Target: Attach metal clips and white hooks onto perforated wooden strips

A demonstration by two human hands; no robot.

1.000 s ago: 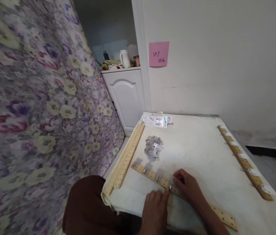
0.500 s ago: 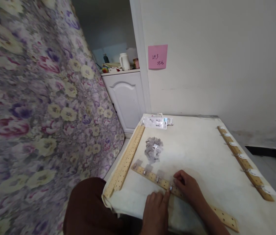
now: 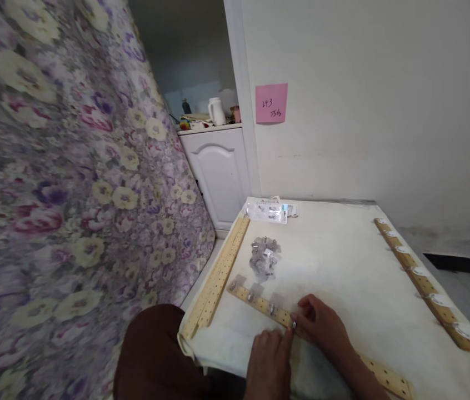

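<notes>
A long wooden strip with holes (image 3: 260, 304) lies slantwise across the near part of the white table (image 3: 343, 266); small metal fittings stand in its left end. My right hand (image 3: 322, 325) rests on the strip with its fingers curled, pinching a small metal fitting (image 3: 293, 324) at the strip. My left hand (image 3: 269, 355) lies just before it, fingers together, fingertips touching the strip beside that fitting. A pile of loose metal fittings (image 3: 263, 257) lies a little farther back.
Two wooden strips (image 3: 218, 278) lie along the table's left edge; another with white tags (image 3: 422, 280) along the right. A clear packet (image 3: 269, 211) sits at the far edge. A floral cloth (image 3: 60, 183) hangs at left; wall with pink note (image 3: 271, 103), white cabinet (image 3: 218, 166) behind.
The view has tilted slightly, so everything sits a bit lower and to the right. Both hands stay at the same spot on the strip.
</notes>
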